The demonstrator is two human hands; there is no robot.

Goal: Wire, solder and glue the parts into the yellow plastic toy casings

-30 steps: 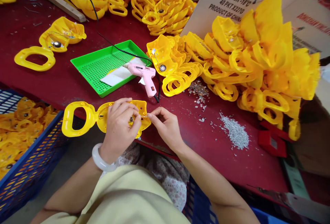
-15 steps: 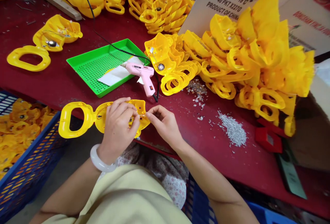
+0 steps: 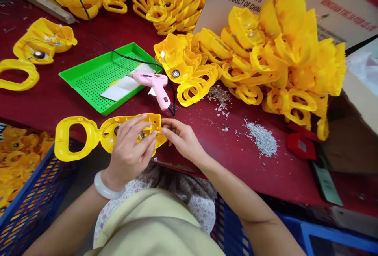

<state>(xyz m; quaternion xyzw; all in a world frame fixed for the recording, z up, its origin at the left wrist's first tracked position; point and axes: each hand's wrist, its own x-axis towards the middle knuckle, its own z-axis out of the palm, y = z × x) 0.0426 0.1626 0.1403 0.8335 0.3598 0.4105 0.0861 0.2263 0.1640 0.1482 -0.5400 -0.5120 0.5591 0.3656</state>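
Note:
A yellow plastic shell (image 3: 99, 135) with an oval ring at its left end lies at the table's front edge, hollow side up. My left hand (image 3: 131, 144), with a white bangle at the wrist, lies across its middle, fingers bent into the hollow and gripping it. Part of a small circuit board (image 3: 142, 135) and a dark round part (image 3: 116, 130) show around those fingers. My right hand (image 3: 184, 140) is closed at the shell's right end, thumb and forefinger on the edge. Its other fingers are curled and partly hidden.
Beyond the shell lie a pink glue gun (image 3: 156, 85) and a green tray (image 3: 85, 85). Small screws (image 3: 262, 138) are heaped at right, beside a large pile of yellow shells (image 3: 283, 59). A blue crate (image 3: 38, 193) stands at lower left; a carton (image 3: 218, 8) is behind.
The view has shifted, so the table's things sit further left. My right hand's fingers have moved from a pinch near the wires to the shell's right edge. My left fingertips have shifted slightly.

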